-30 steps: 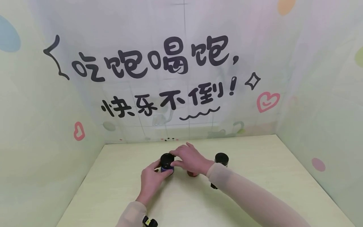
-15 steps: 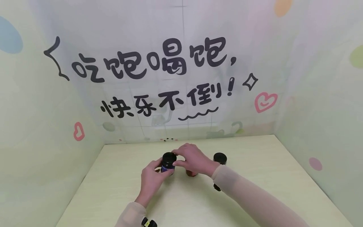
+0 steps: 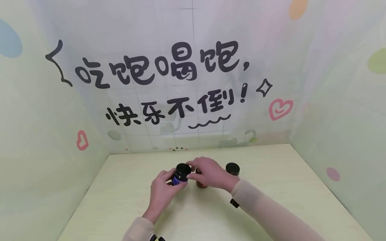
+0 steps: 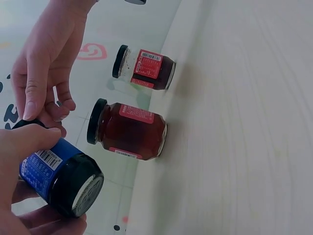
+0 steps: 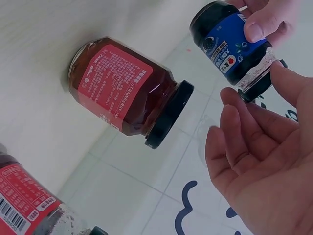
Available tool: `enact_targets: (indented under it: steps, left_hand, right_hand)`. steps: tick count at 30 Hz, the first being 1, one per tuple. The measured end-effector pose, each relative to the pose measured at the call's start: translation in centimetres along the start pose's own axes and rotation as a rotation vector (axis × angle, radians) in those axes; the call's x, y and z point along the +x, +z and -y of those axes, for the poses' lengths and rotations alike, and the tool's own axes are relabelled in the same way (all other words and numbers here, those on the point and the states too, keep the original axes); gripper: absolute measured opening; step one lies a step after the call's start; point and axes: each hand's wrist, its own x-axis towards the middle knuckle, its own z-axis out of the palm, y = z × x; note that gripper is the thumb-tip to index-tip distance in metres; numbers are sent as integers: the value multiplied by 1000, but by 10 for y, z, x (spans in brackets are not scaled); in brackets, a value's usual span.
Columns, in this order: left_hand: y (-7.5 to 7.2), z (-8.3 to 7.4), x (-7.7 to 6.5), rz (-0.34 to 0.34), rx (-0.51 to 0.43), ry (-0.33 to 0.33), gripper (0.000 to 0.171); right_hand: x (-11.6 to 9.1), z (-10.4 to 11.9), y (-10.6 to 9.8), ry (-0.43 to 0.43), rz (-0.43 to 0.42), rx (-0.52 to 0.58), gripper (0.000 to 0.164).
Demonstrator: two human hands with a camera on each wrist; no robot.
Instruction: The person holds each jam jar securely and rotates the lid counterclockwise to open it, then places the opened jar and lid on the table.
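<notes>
A blue-labelled jam jar (image 3: 179, 181) with dark contents leans in my left hand (image 3: 163, 194), its lid end toward the right. In the left wrist view its base shows, and the left thumb and fingers grip the jar around the label. My right hand (image 3: 212, 172) pinches the edge of the black lid (image 5: 266, 85) between thumb and index finger, the other fingers bent below it. The lid sits on the jar's neck. Just beside the hands, a strawberry jam jar (image 5: 117, 88) with a red label stands upright, lid on, partly hidden by the right hand in the head view.
A second red-labelled jar (image 4: 147, 68), only part full, stands with its black lid on to the right, partly behind the right sleeve. The pale wooden table (image 3: 120, 207) ends at printed wall panels (image 3: 181, 140) at the back and both sides.
The blue-labelled jar has shifted slightly right and tips more toward the right hand. Both hands keep their hold, and the right forearm has moved a little to the right.
</notes>
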Motion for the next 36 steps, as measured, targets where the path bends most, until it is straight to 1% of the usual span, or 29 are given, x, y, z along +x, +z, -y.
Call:
enact_targets:
  steps: [4, 10, 15, 17, 24, 27, 33, 36]
  left_hand:
    - [0, -4, -2, 5, 2, 2, 66]
    - [-1, -11, -2, 5, 4, 12, 66]
    - [-1, -18, -5, 17, 31, -5, 68]
    - [0, -21, -6, 23, 36, -9, 68]
    - [4, -28, -11, 38, 59, -1, 65]
    - [5, -31, -12, 39, 75, 8, 66]
    - [7, -38, -17, 41, 106, 25, 66]
    - [8, -41, -19, 35, 116, 30, 64]
  right_hand:
    - [-4, 0, -1, 13, -1, 75, 48]
    - [-9, 0, -3, 43, -6, 248, 47]
    - [-14, -1, -6, 73, 2, 355, 47]
    - [-17, -2, -7, 84, 4, 382, 47]
    - [-27, -8, -9, 86, 3, 441, 47]
    - [-31, -8, -10, 79, -1, 460, 42]
    - [-36, -6, -11, 89, -28, 433, 37]
    - [-38, -6, -11, 111, -46, 431, 37]
